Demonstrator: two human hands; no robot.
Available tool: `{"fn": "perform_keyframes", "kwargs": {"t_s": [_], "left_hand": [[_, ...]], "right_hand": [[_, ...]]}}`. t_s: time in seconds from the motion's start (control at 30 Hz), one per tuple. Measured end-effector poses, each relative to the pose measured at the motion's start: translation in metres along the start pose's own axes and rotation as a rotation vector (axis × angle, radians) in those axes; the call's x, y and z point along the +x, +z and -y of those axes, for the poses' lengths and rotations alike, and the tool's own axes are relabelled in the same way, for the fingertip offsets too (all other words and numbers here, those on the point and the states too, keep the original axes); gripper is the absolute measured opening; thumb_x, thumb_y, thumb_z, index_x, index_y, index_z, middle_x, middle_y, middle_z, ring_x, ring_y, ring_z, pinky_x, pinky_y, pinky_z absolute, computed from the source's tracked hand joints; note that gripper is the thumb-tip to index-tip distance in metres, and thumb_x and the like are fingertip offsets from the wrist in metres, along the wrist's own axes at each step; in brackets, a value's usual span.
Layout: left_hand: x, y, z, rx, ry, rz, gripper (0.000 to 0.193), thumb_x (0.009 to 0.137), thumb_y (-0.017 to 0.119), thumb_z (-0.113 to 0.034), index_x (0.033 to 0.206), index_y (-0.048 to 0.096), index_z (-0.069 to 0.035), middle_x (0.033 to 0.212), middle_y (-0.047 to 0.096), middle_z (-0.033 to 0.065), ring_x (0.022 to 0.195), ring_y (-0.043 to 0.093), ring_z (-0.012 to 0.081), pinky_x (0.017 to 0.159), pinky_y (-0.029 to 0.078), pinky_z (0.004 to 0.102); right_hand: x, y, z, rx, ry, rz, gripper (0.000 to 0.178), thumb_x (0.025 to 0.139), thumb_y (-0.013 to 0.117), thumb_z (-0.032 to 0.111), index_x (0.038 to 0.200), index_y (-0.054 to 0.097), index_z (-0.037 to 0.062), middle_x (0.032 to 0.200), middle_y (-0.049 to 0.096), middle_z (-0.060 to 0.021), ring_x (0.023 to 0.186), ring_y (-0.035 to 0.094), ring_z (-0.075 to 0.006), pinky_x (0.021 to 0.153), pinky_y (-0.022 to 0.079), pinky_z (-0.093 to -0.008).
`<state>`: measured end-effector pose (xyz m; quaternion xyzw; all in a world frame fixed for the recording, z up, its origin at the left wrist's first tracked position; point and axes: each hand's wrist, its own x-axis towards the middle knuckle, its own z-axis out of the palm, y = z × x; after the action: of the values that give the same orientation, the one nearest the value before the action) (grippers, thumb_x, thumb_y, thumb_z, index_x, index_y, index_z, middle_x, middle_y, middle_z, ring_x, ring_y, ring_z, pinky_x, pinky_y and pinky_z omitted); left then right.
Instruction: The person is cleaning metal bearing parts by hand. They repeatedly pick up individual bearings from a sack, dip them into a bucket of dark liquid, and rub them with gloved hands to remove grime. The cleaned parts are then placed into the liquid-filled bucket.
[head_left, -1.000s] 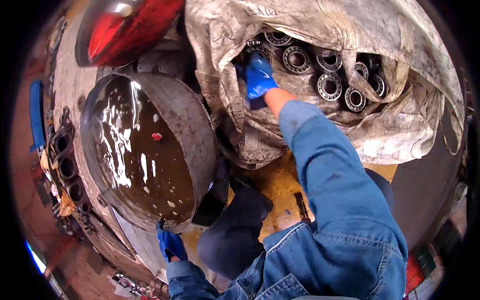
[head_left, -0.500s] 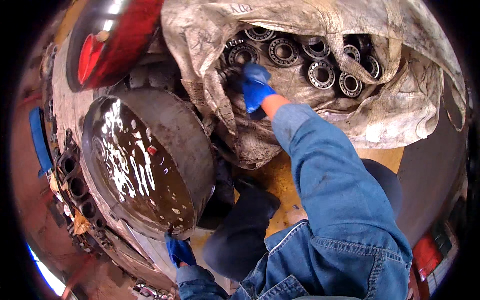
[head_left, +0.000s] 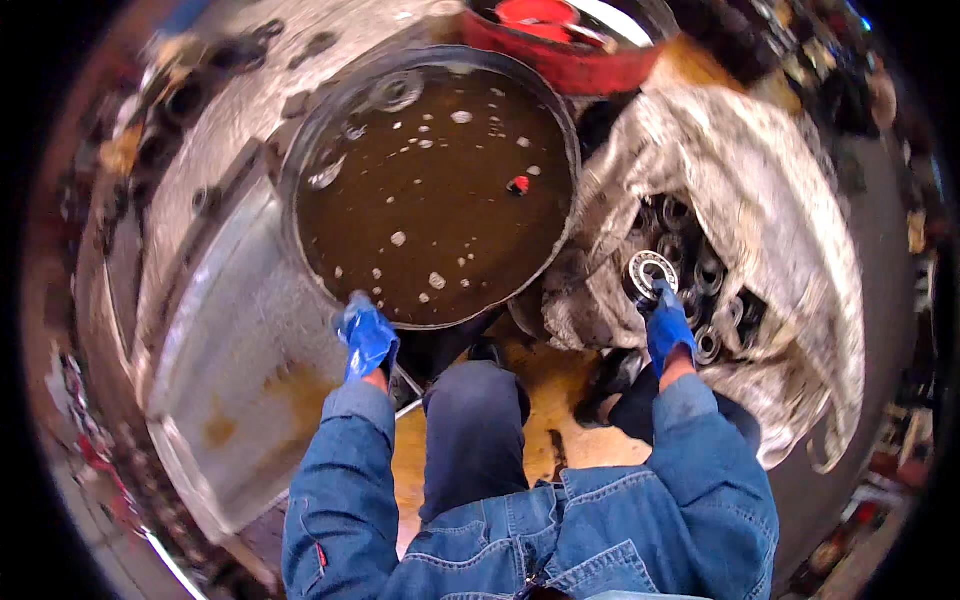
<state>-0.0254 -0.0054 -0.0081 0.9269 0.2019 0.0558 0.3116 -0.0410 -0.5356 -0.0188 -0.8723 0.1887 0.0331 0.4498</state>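
My right hand [head_left: 668, 335], in a blue glove, holds a roller bearing [head_left: 653, 272] up at the opening of a large soiled fabric sack [head_left: 720, 150]. Thumb and fingers grip the ring's near edge. Several more bearings [head_left: 709, 272] lie inside the sack, partly shadowed. At the left, a wide round metal tub [head_left: 572, 200] holds murky brown liquid [head_left: 430, 200] with pale foam spots and a small red piece [head_left: 518, 185] floating. My left hand [head_left: 368, 338], also blue-gloved, is closed over the tub's near left rim; its fingertips are blurred. Another bearing [head_left: 398, 92] shows at the tub's far side.
A red container [head_left: 560, 68] with a red bowl-like piece [head_left: 537, 17] stands behind the tub. A stained sheet-metal tray [head_left: 250, 360] lies left of my left hand. My knees and shoes are between tub and sack, above a yellowish floor [head_left: 560, 390].
My view has swung left, bringing the tub to the middle. My right hand, earlier reaching deep into the sack, now has a bearing raised in it. My left hand stays at the tub's rim.
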Motion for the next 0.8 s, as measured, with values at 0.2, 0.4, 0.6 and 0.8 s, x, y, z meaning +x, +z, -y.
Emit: {"fn": "perform_keyframes", "kwargs": {"t_s": [0.2,0.4,0.6,0.8], "left_hand": [[0.020,0.032,-0.024,-0.521,-0.682,-0.454,0.036,0.091,0.060,-0.028,0.109,0.066,0.002,0.093,0.071,0.0178,0.080,0.068,0.0320,0.068,0.053,0.0434],[0.014,0.026,-0.059,-0.254,-0.777,-0.504,0.038,0.091,0.063,-0.030,0.108,0.065,0.004,0.095,0.070,0.0229,0.083,0.068,0.0371,0.070,0.053,0.0452],[0.008,0.022,-0.054,-0.272,-0.822,-0.503,0.038,0.090,0.064,-0.031,0.106,0.064,0.004,0.092,0.070,0.0226,0.082,0.068,0.0373,0.068,0.053,0.0454],[0.012,0.020,-0.044,-0.215,-0.798,-0.491,0.039,0.089,0.065,-0.032,0.104,0.064,0.004,0.090,0.070,0.0223,0.081,0.068,0.0374,0.067,0.053,0.0456]], "right_hand": [[-0.011,-0.002,0.211,0.738,-0.034,0.230,0.034,0.101,0.044,0.011,0.129,0.060,0.0000,0.122,0.066,-0.0181,0.112,0.062,-0.0265,0.099,0.047,-0.0360],[0.036,0.146,0.315,0.328,-0.266,0.560,0.052,0.089,0.064,0.044,0.112,0.068,-0.0024,0.102,0.068,-0.0110,0.093,0.059,-0.0191,0.086,0.046,-0.0344],[0.032,0.276,0.391,0.082,-0.341,0.713,0.044,0.081,0.068,0.035,0.101,0.072,-0.0039,0.086,0.070,-0.0169,0.080,0.065,-0.0240,0.076,0.050,-0.0398],[0.053,0.387,0.414,-0.290,-0.443,0.523,0.056,0.069,0.075,0.040,0.107,0.073,-0.0002,0.106,0.070,-0.0266,0.101,0.069,-0.0400,0.091,0.054,-0.0445]]}}
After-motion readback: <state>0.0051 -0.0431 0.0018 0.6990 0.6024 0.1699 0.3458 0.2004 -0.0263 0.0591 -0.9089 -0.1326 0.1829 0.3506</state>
